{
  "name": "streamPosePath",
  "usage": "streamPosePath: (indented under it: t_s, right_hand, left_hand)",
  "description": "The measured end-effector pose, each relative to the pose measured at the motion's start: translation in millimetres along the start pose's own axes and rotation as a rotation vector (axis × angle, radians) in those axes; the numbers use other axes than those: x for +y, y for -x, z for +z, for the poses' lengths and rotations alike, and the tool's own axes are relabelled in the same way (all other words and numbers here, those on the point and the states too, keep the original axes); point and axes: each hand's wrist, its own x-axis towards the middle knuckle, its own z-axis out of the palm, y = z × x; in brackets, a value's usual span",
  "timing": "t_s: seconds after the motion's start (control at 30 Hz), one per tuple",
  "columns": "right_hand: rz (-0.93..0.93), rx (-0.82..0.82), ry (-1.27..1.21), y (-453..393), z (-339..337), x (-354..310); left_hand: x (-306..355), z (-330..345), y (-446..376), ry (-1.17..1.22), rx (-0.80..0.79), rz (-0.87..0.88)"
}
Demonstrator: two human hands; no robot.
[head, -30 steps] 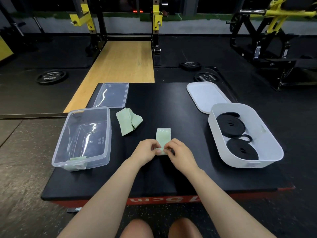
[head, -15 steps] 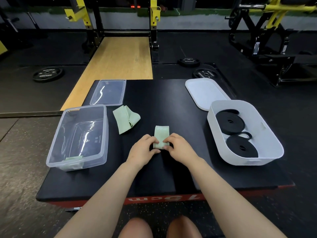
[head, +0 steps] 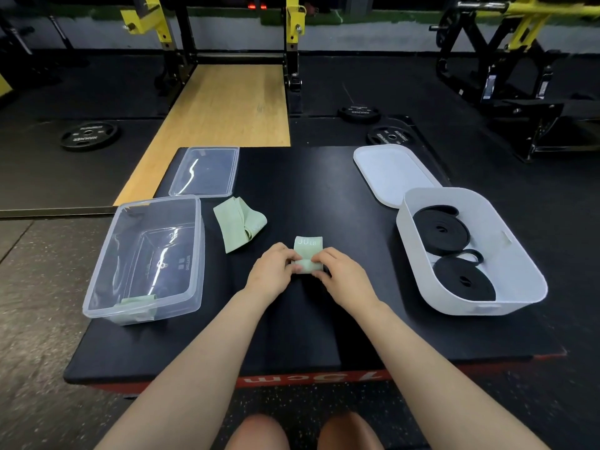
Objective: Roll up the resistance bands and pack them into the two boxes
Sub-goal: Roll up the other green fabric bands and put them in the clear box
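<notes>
A pale green resistance band [head: 306, 251] lies in the middle of the black platform, its near end rolled. My left hand [head: 272, 272] and my right hand [head: 341, 274] pinch that roll from either side. A second green band [head: 238, 227] lies loose and unrolled to the left. The clear plastic box [head: 107, 254] at the left holds one rolled green band [head: 138, 303] in its near corner. The white box [head: 519, 254] at the right holds two coiled black bands [head: 441, 228].
The clear lid [head: 204, 172] lies behind the clear box and the white lid [head: 389, 173] behind the white box. The platform [head: 308, 336] ends in a red front edge near my knees. Weight plates [head: 87, 136] and rack frames stand on the floor beyond.
The roll has grown and the flat part of the green band has become shorter. Both hands stay on it, shifted slightly forward.
</notes>
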Motion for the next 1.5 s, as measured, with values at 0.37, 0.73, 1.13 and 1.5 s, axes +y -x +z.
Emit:
streamPosePath:
  t_s: [0.37, 0.73, 1.13, 1.5]
  right_hand:
    - [0.115, -0.112, -0.098, -29, -5, 6]
    - [0.013, 0.014, 0.0, -25, -1, 4]
    - [0.165, -0.186, -0.161, -67, -5, 16]
    - [0.318, -0.13, -0.336, -74, -6, 15]
  left_hand:
    - [-7, 7, -3, -0.049, 0.077, 0.168]
    - [2, 1, -24, -0.068, 0.008, 0.093]
    - [-2, 0, -44, -0.017, -0.014, 0.051]
    - [-2, 2, -55, 0.112, -0.032, -0.005]
